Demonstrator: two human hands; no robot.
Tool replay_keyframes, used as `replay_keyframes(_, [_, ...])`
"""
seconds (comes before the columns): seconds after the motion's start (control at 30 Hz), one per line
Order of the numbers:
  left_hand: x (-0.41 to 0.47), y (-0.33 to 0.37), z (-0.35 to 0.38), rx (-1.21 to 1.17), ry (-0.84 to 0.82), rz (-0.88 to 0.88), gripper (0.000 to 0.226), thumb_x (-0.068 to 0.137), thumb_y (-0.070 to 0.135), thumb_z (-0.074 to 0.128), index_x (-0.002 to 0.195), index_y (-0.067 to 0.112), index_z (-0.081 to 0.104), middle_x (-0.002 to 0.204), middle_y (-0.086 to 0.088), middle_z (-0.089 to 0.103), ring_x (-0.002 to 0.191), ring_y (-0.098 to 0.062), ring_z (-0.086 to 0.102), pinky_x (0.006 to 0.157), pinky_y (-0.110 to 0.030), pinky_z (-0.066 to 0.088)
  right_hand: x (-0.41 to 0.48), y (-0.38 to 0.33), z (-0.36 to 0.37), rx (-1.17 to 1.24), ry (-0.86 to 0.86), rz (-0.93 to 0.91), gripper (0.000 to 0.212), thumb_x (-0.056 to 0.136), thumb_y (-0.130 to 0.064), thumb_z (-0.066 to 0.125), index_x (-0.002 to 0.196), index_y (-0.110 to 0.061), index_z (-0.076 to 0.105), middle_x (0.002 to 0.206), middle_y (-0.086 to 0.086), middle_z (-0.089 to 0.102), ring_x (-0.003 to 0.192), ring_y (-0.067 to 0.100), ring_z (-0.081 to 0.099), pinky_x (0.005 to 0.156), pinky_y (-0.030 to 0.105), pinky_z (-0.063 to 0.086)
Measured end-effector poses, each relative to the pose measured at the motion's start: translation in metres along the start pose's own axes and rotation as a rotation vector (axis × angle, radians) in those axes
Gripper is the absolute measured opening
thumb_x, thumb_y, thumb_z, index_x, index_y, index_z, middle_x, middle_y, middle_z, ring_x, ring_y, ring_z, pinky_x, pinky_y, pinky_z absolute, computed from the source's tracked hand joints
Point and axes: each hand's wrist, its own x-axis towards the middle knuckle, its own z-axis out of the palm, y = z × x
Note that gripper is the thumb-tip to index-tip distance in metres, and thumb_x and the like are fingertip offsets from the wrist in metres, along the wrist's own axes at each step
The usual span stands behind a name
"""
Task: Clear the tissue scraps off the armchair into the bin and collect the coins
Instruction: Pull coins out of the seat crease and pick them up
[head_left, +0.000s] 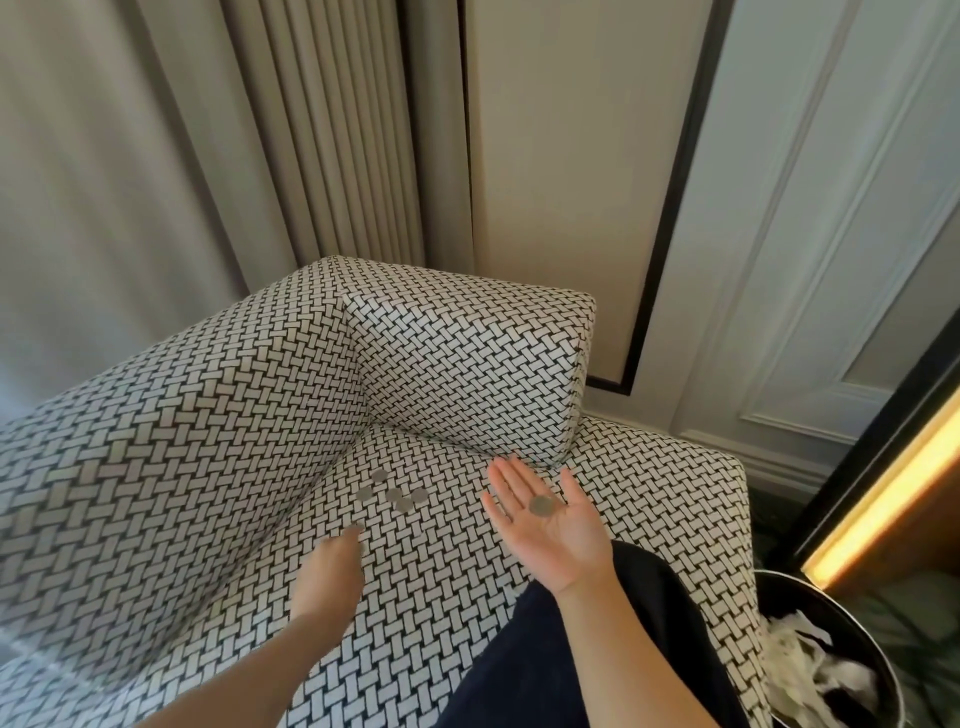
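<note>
Woven-patterned matt cloth armchair, dull metal coins, glossy black bin.

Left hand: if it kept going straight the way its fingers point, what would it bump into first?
Probably the coins lying on the armchair seat, just past the left hand's fingertips; nothing shows in between. The hand is blurred, so which coin comes first is hard to say.

Round silver-grey metal coins: six in total. Five lie on the seat of the black-and-white woven-pattern fabric armchair; one lies on the flat, upturned palm of the right hand.

- Armchairs: one.
- Round black bins: one, containing white tissue scraps whose number cannot be counted.
- Hands: two, including the left hand.
</note>
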Motion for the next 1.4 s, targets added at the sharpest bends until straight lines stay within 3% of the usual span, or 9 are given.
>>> replay_keyframes(0.1, [0.006,0.041,-0.024,-0.310,0.113,0.029,0.028,0.092,0.009,0.052,0.119,0.012,0.059,0.052,0.007,0.054,0.038,-0.004,0.036,0.036,-0.012,0.029,0.000,0.001,0.001,-0.031,0.024,0.003,0.060,0.097,-0.043,0.035,0.137,0.000,0.041,0.140,0.021,0.046,0.137,0.029,0.034,0.113,0.045,0.023])
replay_keyframes(0.2, [0.004,0.089,-0.056,-0.563,0.125,0.113,0.025,0.083,0.017,0.068,0.108,0.022,0.065,0.064,0.009,0.067,0.051,-0.013,0.062,0.044,-0.011,0.041,0.000,0.001,0.002,-0.064,0.048,0.012,0.058,0.097,-0.042,0.037,0.136,0.001,0.042,0.138,0.019,0.047,0.135,0.030,0.035,0.109,0.045,0.028])
replay_keyframes(0.47, [-0.013,0.151,-0.069,-0.811,-0.336,0.325,0.005,0.078,0.014,0.073,0.082,0.014,0.075,0.076,0.005,0.073,0.073,-0.012,0.069,0.069,-0.019,0.055,-0.003,0.004,-0.002,-0.076,-0.009,0.050,0.055,0.098,-0.042,0.035,0.134,-0.001,0.046,0.130,0.023,0.055,0.126,0.030,0.048,0.106,0.043,0.037])
replay_keyframes(0.57, [-0.012,0.148,-0.049,-0.671,-0.265,0.417,0.004,0.076,0.023,0.074,0.078,0.024,0.077,0.087,0.017,0.069,0.092,-0.010,0.058,0.080,-0.020,0.049,-0.005,0.004,-0.002,-0.071,-0.036,0.060,0.056,0.100,-0.041,0.029,0.132,0.001,0.046,0.128,0.025,0.056,0.117,0.032,0.055,0.089,0.041,0.052])
replay_keyframes(0.8, [0.022,0.108,-0.033,-0.633,-0.028,0.246,0.023,0.092,0.026,0.055,0.111,0.026,0.067,0.123,0.017,0.053,0.119,-0.007,0.041,0.097,-0.024,0.034,0.003,0.003,-0.003,-0.040,-0.010,0.020,0.051,0.100,-0.031,0.033,0.130,0.009,0.046,0.134,0.026,0.050,0.133,0.032,0.040,0.113,0.041,0.029])
replay_keyframes(0.97, [0.053,0.054,-0.009,-0.434,-0.322,0.009,0.034,0.096,0.020,0.045,0.130,0.021,0.049,0.116,0.007,0.049,0.064,0.000,0.044,0.046,-0.003,0.038,0.006,0.001,-0.002,-0.021,-0.004,0.008,0.052,0.099,-0.030,0.033,0.131,0.009,0.047,0.134,0.026,0.051,0.134,0.032,0.038,0.114,0.041,0.027])
replay_keyframes(1.1, [0.069,0.021,0.009,-0.089,-0.452,0.147,0.056,0.092,0.014,0.051,0.141,0.034,0.034,0.154,0.000,0.021,0.141,-0.017,0.021,0.102,-0.025,0.036,0.007,0.003,-0.001,-0.033,0.007,-0.004,0.053,0.098,-0.032,0.034,0.132,0.008,0.047,0.134,0.025,0.051,0.134,0.032,0.038,0.115,0.041,0.026])
replay_keyframes(1.3, [0.053,0.020,0.034,0.248,-0.329,0.210,0.069,0.095,0.025,0.044,0.149,0.027,0.001,0.156,0.002,0.007,0.143,-0.018,0.016,0.110,-0.039,0.029,0.012,0.005,-0.001,-0.024,0.050,-0.010,0.055,0.097,-0.033,0.038,0.132,0.008,0.046,0.136,0.024,0.050,0.135,0.031,0.037,0.115,0.041,0.025])
replay_keyframes(1.4, [0.027,0.017,0.046,0.160,-0.049,0.265,0.051,0.091,0.009,0.052,0.140,0.016,0.037,0.136,0.003,0.048,0.127,-0.017,0.045,0.104,-0.031,0.036,0.015,0.006,-0.002,-0.002,0.094,-0.026,0.053,0.097,-0.031,0.039,0.132,0.008,0.045,0.137,0.024,0.048,0.135,0.031,0.037,0.115,0.042,0.025])
